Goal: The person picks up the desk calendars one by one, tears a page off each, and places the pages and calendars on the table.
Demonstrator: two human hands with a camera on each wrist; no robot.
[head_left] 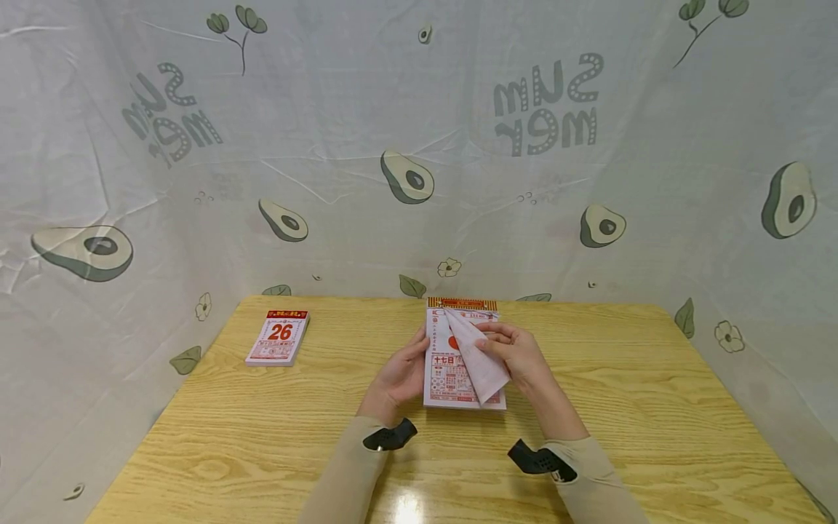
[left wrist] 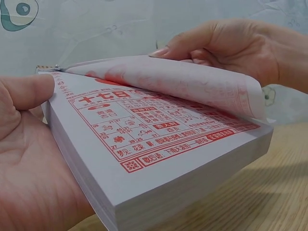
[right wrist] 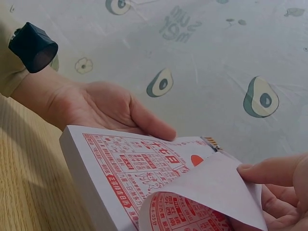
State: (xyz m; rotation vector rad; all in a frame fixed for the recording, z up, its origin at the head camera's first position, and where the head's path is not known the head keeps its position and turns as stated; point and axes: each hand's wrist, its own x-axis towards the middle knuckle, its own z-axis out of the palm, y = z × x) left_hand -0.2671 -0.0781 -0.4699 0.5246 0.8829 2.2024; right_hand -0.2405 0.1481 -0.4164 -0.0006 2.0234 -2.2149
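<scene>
A thick tear-off calendar pad (head_left: 445, 382) with red print lies at the table's middle. My left hand (head_left: 399, 375) rests against its left side, palm along the edge (left wrist: 29, 159), thumb laid on the top left corner, fingers straight (right wrist: 96, 108). My right hand (head_left: 517, 353) pinches the top sheet (head_left: 481, 364) by its right edge and holds it lifted and curled over the pad (left wrist: 159, 159). The sheet (left wrist: 192, 86) stays attached at the bound top edge. The page under it shows red characters and a grid (right wrist: 110, 168). Only the right fingertips (right wrist: 284, 187) show on the sheet (right wrist: 211, 187).
A second, smaller calendar pad (head_left: 278, 336) showing a red 26 lies at the table's far left. The wooden table (head_left: 655, 407) is enclosed on three sides by a white cloth with avocado prints (head_left: 406, 178). Black camera straps sit on both wrists.
</scene>
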